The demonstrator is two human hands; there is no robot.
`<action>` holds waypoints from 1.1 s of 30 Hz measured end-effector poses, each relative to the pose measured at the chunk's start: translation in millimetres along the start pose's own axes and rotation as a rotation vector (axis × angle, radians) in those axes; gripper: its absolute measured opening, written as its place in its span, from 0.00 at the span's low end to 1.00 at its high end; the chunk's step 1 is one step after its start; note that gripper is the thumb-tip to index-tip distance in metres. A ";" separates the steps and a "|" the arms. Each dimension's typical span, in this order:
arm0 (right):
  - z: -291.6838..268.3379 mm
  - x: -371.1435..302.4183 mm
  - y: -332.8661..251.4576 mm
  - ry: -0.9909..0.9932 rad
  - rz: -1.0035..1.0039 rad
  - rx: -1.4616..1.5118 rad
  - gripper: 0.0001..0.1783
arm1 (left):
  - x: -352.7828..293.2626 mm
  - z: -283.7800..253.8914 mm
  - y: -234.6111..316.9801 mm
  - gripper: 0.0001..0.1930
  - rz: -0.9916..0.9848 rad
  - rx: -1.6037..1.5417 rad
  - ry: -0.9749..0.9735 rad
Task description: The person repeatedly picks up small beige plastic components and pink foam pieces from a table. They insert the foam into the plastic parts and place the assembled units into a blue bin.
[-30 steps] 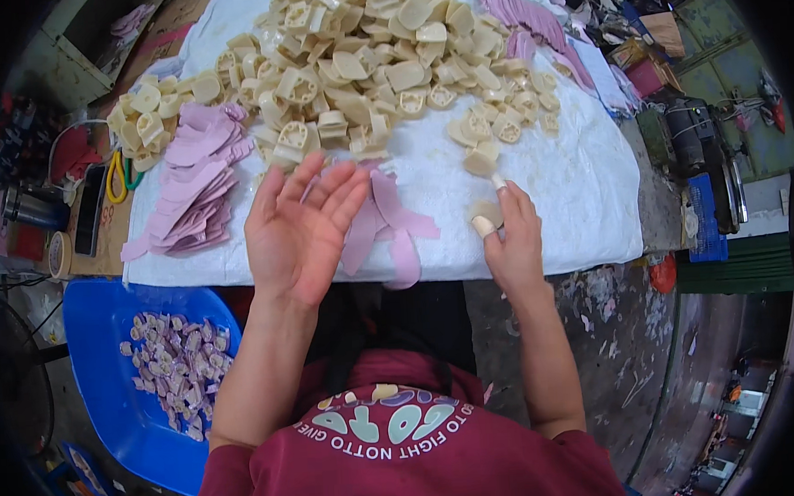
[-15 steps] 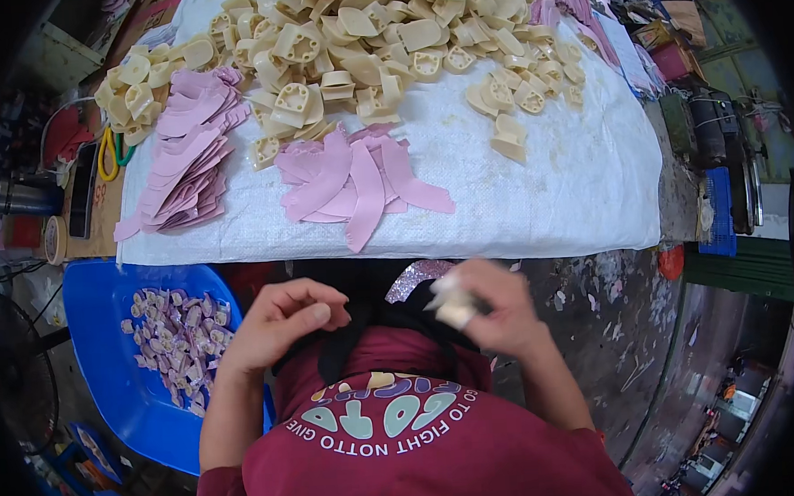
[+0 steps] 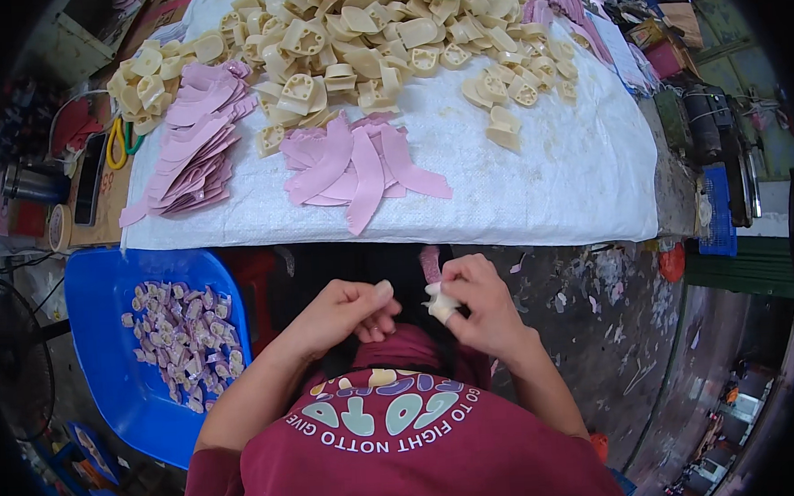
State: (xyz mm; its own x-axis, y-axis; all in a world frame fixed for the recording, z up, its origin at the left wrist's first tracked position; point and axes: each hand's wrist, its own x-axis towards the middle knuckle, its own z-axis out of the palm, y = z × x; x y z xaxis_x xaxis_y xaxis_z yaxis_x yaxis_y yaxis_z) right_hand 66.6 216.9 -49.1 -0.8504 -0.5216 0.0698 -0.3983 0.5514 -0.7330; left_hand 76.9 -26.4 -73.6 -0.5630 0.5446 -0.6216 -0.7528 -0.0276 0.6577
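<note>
My right hand (image 3: 483,305) is closed in a pinch at the near side of the table, with cream-coloured wraps round some of its fingers. At its fingertips is a narrow glittery pink strip (image 3: 430,262), whose upper end sticks up past the fingers. To the left of it, my left hand (image 3: 357,311) has loosely curled fingers and a thumb standing apart from them; I see nothing in it. The hands are apart, above my lap. Beyond them on the table lie a loose fan of pink strips (image 3: 366,173) and a taller stack of pink strips (image 3: 196,142).
A large heap of cream plastic heel-shaped pieces (image 3: 368,34) covers the far part of the white-sheeted table (image 3: 547,195). At the left stands a blue tub (image 3: 106,353) with many small lilac-and-cream pieces (image 3: 186,340). Scissors with yellow handles (image 3: 116,144) and a fan (image 3: 13,367) are further left.
Both hands have moved closer together; the left shifted right. My right hand was blurred and is now steadier. The glittery strip, broad before, now shows narrow and upright at the right fingertips.
</note>
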 end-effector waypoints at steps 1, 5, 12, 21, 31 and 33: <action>-5.7 4.7 -13.0 0.015 -0.155 -0.115 0.12 | 1.4 1.8 0.2 0.27 0.029 -0.048 -0.018; -14.8 22.7 -39.9 -0.116 -0.444 -0.261 0.12 | -3.7 11.8 16.2 0.27 0.001 -0.247 -0.028; -18.0 37.3 -39.6 -0.103 -0.528 -0.239 0.13 | -10.1 9.0 20.5 0.15 0.207 -0.366 0.145; 0.1 54.4 -55.0 0.370 0.289 1.152 0.18 | 2.5 33.5 39.6 0.19 0.590 -0.623 0.139; -7.1 67.9 -55.1 0.488 0.118 1.025 0.14 | -0.2 23.9 62.8 0.19 0.626 -0.557 0.232; -11.2 68.5 -56.9 0.471 -0.146 0.444 0.15 | 2.4 24.6 63.6 0.20 0.640 -0.599 0.235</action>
State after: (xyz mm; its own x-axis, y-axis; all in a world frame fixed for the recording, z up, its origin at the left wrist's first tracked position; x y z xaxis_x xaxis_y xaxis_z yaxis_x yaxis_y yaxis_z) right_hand 27.2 157.1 5.0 -0.8978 -0.1750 0.4041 -0.4272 0.1236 -0.8957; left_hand 36.0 -6.3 -22.8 -0.9403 0.0921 -0.3276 -0.2866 -0.7333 0.6166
